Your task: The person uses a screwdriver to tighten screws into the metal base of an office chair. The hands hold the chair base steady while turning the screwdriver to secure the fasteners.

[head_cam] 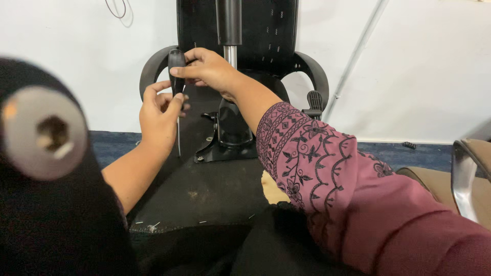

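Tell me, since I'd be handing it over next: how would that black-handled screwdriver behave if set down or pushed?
The screwdriver looks stiff: its thin metal shaft runs straight down. Its rounded black handle would probably roll on a flat surface. It seems light, since the right hand and left hand steady it with fingertips.

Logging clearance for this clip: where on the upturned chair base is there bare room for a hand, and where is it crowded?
Free: the black underside panel between the metal mechanism plate and the stapled near edge. Blue floor right of the armrest is mostly bare. Crowded: around the gas cylinder, where the left hand and right hand grip the screwdriver.
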